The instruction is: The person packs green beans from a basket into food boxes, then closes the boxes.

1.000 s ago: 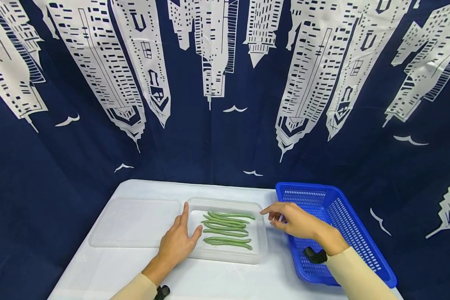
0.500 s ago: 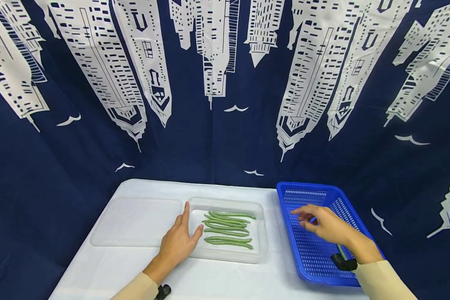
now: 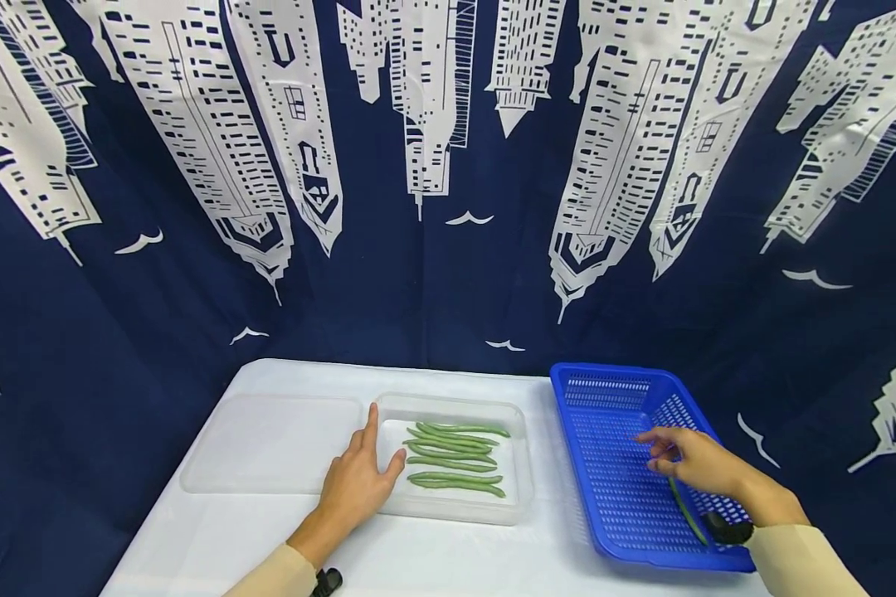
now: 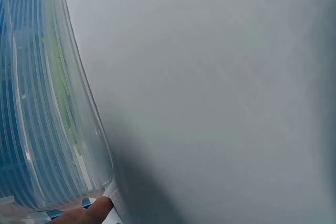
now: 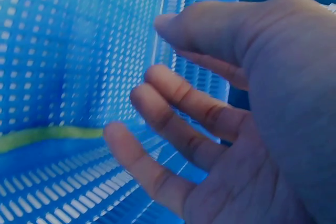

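My left hand [image 3: 354,479] rests against the left side of a clear plastic container [image 3: 459,514], its fingers extended and the thumb over the near part. Inside that container several green beans [image 3: 451,461] lie side by side. My right hand [image 3: 698,463] hovers over a blue perforated basket [image 3: 584,497], with loosely bent fingers and nothing between them. Below it a single green bean [image 3: 689,512] lies in the basket along its right side; the right wrist view shows this bean [image 5: 50,136] just beyond the fingertips. In the left wrist view, fingertips [image 4: 97,211] touch the container's edge [image 4: 100,145].
A flat translucent lid [image 3: 269,444] lies on the white table [image 3: 269,377] left of the container. A dark blue curtain [image 3: 373,315] with printed white buildings hangs behind the table.
My right hand has moved rightward from beside the container to above the basket's right side, exposing the bean there. The left hand and the beans in the container stay put.
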Demonstrator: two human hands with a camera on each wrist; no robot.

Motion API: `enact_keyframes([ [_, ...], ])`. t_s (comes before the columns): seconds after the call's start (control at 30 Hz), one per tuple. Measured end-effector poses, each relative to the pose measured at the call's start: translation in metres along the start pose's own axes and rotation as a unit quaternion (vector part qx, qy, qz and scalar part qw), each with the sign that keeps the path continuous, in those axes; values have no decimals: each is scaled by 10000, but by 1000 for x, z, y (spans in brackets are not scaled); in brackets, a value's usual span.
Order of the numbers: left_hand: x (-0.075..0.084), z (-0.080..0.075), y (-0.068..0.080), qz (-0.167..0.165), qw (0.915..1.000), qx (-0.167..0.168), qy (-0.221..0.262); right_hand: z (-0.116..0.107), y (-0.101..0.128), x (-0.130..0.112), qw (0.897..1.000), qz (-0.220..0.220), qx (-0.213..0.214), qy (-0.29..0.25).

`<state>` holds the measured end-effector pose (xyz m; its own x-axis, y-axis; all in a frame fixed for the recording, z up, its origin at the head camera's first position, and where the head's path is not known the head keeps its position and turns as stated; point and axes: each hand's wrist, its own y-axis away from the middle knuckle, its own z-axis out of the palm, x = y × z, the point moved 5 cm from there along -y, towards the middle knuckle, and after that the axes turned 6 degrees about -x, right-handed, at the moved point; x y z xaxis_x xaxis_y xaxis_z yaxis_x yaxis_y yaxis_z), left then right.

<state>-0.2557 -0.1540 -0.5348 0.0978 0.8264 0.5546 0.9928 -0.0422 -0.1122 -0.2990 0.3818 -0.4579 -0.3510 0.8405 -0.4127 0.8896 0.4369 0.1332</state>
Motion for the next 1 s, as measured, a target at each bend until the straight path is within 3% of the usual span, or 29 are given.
enact_keyframes([
  [0.3,3,1,1,49,9999,81,42,13,11,31,9975,556,-426,-86],
  [0.63,3,-1,3,17,10000,68,-3,28,3,33,9956,483,-758,-274],
  [0.87,0,-1,2,-20,10000,70,12,34,-5,33,9831,406,-1071,-1430],
  [1.0,-1,0,1,-58,10000,59,34,34,-9,31,9828,371,-1019,-1496],
])
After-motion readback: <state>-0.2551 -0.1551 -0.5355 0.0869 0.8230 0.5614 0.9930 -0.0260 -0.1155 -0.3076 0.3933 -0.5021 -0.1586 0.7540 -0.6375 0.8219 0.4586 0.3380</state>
